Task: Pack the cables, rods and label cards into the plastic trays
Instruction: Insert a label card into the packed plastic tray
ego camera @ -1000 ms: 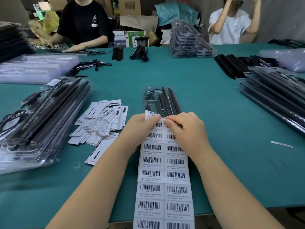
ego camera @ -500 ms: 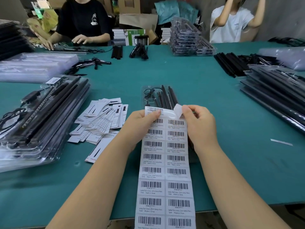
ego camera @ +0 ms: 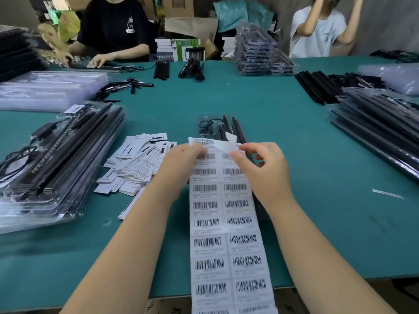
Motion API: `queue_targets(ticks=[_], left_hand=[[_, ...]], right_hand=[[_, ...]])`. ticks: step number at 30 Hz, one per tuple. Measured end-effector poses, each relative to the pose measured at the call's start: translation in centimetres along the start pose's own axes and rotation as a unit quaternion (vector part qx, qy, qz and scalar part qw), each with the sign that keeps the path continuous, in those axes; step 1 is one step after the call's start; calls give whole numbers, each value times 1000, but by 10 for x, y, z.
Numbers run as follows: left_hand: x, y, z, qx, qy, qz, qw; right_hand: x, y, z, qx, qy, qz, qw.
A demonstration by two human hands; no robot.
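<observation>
A green-topped bench (ego camera: 283,137) is filling the frame, with two other people working along its far edge at the top. At centre, the left hand (ego camera: 183,159) is pinning the top of a long barcode sticker sheet (ego camera: 226,234), its fingers curled over the sheet's upper left corner, while the right hand (ego camera: 263,164) is pinching a single sticker (ego camera: 229,141) between thumb and forefinger. That sticker is now lifting well clear of the backing, its free corner curling upward, where a second ago both hands were still picking at the sheet's top edge and half a second ago only a corner was raised. So the peel looks nearly finished, and the label is probably heading for the tray right behind it. That clear plastic tray (ego camera: 204,123) is lying just above the hands, partly under the sheet, and it is already holding black rods (ego camera: 235,128) beside a coiled cable (ego camera: 207,128) at its far left. Loose label cards (ego camera: 140,164) are fanning out left of centre, still unpacked. Filled trays (ego camera: 59,159) are stacking up at the left edge, more (ego camera: 381,128) at the right edge, and another stack (ego camera: 258,53) is waiting at upper centre.
</observation>
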State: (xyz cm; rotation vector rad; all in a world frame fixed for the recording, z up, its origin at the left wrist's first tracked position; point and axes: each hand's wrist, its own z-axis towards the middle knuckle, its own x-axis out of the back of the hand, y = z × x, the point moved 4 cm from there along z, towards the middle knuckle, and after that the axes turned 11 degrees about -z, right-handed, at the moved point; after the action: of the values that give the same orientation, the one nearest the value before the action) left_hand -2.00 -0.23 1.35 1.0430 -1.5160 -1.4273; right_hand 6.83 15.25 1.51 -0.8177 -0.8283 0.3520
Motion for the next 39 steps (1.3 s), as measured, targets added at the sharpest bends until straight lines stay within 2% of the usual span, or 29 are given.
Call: queue_targets(ticks=[3, 5, 7, 10, 12, 15, 16, 19, 22, 24, 25, 27, 29, 31, 33, 36, 39], left_hand=[[-10, -4, -3, 3, -84, 31, 996], [-11, -4, -4, 3, -86, 32, 996], [-8, -2, -1, 3, -36, -9, 999], [6, 0, 3, 30, 88, -123, 988], [21, -1, 3, 31, 179, -238, 954], [47, 0, 0, -25, 292, -390, 873], [55, 1, -1, -48, 323, -417, 848], [76, 3, 0, -109, 396, -428, 805], [78, 3, 0, -116, 403, -469, 778], [71, -1, 0, -43, 392, -464, 793], [66, -4, 1, 13, 362, -469, 806], [49, -8, 2, 150, 214, -480, 838], [27, -5, -1, 241, 31, -419, 875], [8, -6, -5, 227, -52, -292, 928], [-11, -7, -9, 164, -67, -158, 971], [-29, -11, -15, 82, -80, -40, 993], [-30, -10, -16, 32, -76, -29, 996]], right_hand=[[1, 1, 2, 2, 19, -30, 999], [5, 6, 4, -36, 48, -2, 998], [10, 16, 7, -123, 91, 80, 985], [19, 33, 8, -243, 150, 193, 939], [21, 36, 8, -268, 154, 214, 927], [18, 32, 8, -256, 131, 233, 929], [17, 29, 7, -249, 121, 239, 931], [16, 24, 6, -230, 107, 267, 930], [16, 23, 5, -229, 104, 265, 931], [15, 22, 5, -235, 104, 258, 931], [15, 22, 5, -239, 102, 259, 930], [14, 21, 5, -246, 92, 276, 925], [12, 19, 5, -238, 80, 283, 926], [10, 16, 5, -207, 60, 245, 945], [6, 11, 4, -155, 32, 210, 965], [2, 8, 3, -116, 16, 204, 972], [0, 7, 2, -118, -2, 234, 965]])
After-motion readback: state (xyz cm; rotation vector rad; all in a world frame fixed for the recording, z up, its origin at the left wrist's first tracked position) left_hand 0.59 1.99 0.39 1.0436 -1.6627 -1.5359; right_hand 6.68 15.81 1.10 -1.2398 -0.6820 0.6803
